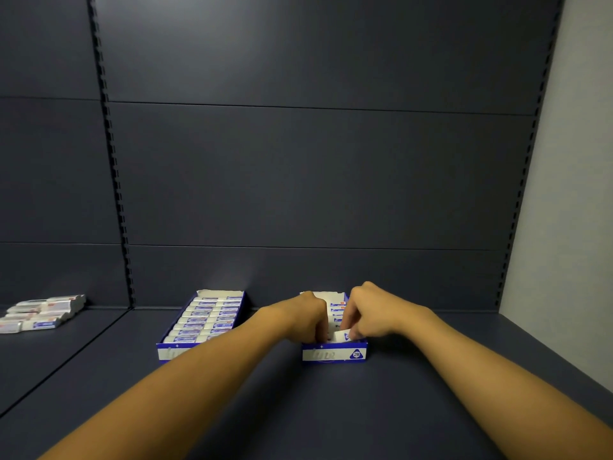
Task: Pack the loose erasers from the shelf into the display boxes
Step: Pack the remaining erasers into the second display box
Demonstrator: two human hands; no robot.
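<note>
Over the right display box [334,355], both hands reach down among its contents. At the right hand [368,313] the grip is closed: curled fingers and thumb pinch a white eraser [341,336] with a blue mark, tilted just above the box's front wall. At the left hand [306,315] the fingers curl down into the box beside that eraser; whether that grip holds anything cannot be told, since the fingertips are hidden. Behind the hands, a few more erasers stand in a row toward the box's back. Well to the left on the same dark shelf [331,410] sits a second display box [166,353], filled with two neat columns of wrapped erasers. Farther left, on the neighbouring shelf section, the loose erasers [41,312] lie in a rough cluster near the back panel.
</note>
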